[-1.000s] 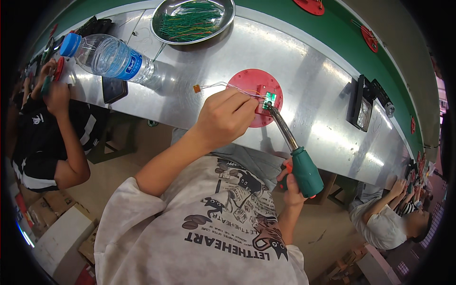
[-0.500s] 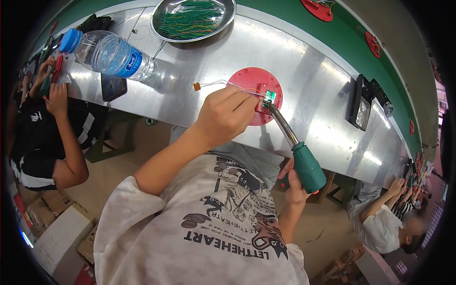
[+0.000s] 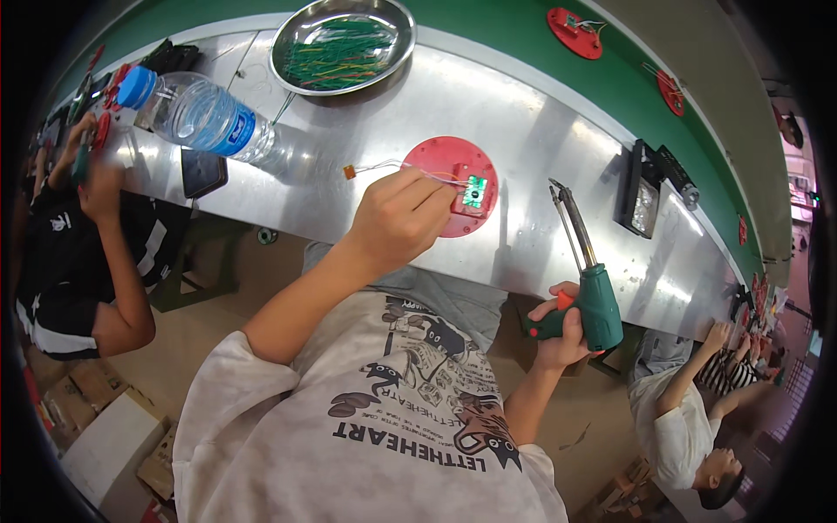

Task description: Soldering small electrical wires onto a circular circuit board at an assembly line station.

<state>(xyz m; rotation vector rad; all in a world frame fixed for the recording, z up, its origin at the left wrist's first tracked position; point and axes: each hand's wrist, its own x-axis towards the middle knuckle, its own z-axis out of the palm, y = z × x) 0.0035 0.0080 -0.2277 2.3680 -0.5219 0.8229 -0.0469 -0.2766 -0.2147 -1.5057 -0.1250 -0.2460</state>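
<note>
My left hand (image 3: 397,213) has its fingertips pinched on thin wires (image 3: 388,164), over the left part of a round red plastic disc (image 3: 433,154). Off the wires' far-left end hangs a small orange-brown piece (image 3: 350,173). A little lit green circuit board (image 3: 474,190) sits in a raised block on the disc, just right of my fingers. My right hand (image 3: 562,343) grips the handle of a green soldering gun (image 3: 602,307), a finger at its red trigger. Its metal tip points up, apart from the board.
A steel bowl (image 3: 398,30) of green wires and a water bottle (image 3: 205,113) stand at the far left, by a dark phone-like slab (image 3: 202,173). A black-framed item (image 3: 643,187) lies right. Another red disc (image 3: 575,33) rests on the green strip behind. Co-workers sit either side.
My right hand has drawn the soldering gun away from the board, to the right, and its tip now stands clear. My left hand keeps its pinch on the wires.
</note>
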